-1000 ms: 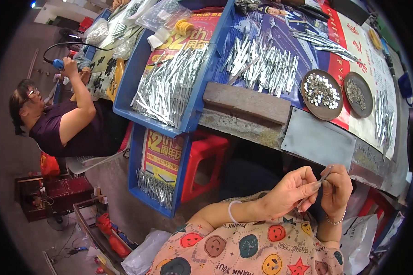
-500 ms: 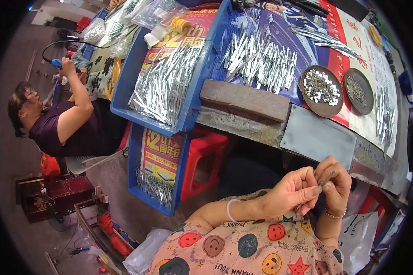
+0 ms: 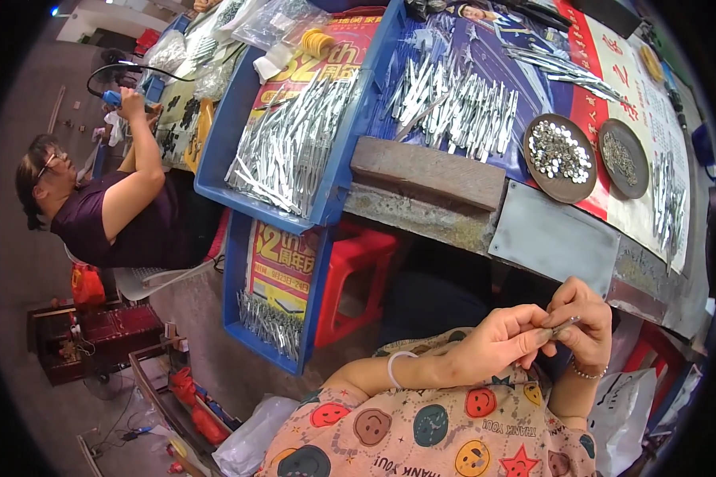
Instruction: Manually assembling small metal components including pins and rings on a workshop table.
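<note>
Close to my body, both hands meet over a small slim metal piece [image 3: 566,325], mostly covered by the fingers. My left hand [image 3: 511,343] is closed, its thumb and fingers pinching the piece's near end. On the far side, my right hand [image 3: 584,327] is closed too, fingertips curled around the same piece. Its exact kind is too small to make out. Beyond the hands, a grey metal plate [image 3: 552,230] lies at the bench edge. Two round brown dishes stand past it: one holds shiny small discs [image 3: 561,159], the other tiny metal bits [image 3: 619,157].
Slim silvery metal strips [image 3: 461,111] lie heaped on the bench behind a brown block [image 3: 426,173]. More strips fill a blue tray [image 3: 205,179]; a lower blue tray [image 3: 229,302] stands beside a red stool [image 3: 326,318]. At left, a co-worker [image 3: 127,199] holds a blue tool [image 3: 111,98].
My fingers have shifted slightly around the metal piece, which now lies flatter, and both hands sit a little lower. The co-worker's raised hand and blue tool have moved slightly right.
</note>
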Demonstrator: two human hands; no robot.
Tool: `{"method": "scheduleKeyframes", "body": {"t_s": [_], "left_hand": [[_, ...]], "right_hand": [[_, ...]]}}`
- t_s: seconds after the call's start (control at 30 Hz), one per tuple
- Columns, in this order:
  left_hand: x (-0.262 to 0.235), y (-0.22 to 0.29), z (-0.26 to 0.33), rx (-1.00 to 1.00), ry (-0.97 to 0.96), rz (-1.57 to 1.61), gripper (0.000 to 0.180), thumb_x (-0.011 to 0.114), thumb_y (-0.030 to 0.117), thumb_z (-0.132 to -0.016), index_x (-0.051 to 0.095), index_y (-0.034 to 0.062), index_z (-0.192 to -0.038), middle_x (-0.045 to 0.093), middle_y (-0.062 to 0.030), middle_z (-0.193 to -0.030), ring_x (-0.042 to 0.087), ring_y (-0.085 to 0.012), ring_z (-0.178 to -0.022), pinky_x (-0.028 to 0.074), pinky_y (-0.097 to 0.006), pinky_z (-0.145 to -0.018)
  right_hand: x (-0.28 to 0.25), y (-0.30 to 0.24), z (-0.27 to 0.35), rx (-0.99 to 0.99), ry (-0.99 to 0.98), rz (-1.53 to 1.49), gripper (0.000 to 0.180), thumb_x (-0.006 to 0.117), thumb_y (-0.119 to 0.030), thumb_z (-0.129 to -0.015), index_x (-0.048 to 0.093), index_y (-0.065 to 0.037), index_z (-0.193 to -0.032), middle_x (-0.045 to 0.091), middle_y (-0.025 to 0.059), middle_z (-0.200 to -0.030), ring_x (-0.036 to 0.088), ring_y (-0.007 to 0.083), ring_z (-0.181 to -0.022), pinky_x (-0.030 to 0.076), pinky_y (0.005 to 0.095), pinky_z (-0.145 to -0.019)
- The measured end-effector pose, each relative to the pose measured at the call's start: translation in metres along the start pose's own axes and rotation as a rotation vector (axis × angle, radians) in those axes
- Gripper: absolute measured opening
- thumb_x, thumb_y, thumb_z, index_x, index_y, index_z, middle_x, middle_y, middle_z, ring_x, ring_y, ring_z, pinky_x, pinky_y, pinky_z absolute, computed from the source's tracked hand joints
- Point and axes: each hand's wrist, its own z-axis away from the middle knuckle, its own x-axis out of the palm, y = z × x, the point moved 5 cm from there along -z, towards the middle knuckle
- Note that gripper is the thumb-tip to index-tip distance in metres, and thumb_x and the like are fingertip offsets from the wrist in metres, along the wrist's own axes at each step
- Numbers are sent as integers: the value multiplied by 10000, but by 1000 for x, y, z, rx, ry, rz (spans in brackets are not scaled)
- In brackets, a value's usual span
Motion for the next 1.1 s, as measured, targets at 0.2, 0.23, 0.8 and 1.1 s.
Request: {"method": "scheduleKeyframes", "body": {"t_s": [0.2,0.23,0.8,1.1], "left_hand": [[-2,-2,1,2,-5,-10,190,510,142,-940,549,32,-1090,585,-4,-865,507,-42,-732,427,-180,-659],[-1,-3,1,-15,-7,6,187,513,140,-938,546,34,-1088,580,-1,-859,506,-44,-731,428,-181,-661],[5,4,3,-13,-63,47,151,522,122,-925,484,47,-1051,534,-2,-841,536,-61,-671,439,-190,-604],[2,14,11,100,-122,116,177,555,133,-907,526,58,-1066,528,-3,-834,418,-23,-554,307,-150,-475]], "right_hand": [[-2,-3,10,23,12,42,291,662,-290,-797,673,-8,-868,544,81,-718,494,161,-644,374,248,-553],[-2,-4,11,20,13,43,291,662,-290,-797,673,-8,-868,544,81,-718,494,161,-644,374,248,-553],[3,2,17,180,116,-22,544,665,-467,-781,608,45,-952,567,64,-766,517,121,-671,401,240,-600],[14,-8,11,144,212,83,546,668,-510,-753,601,24,-846,545,42,-711,473,114,-646,342,238,-557]]}}
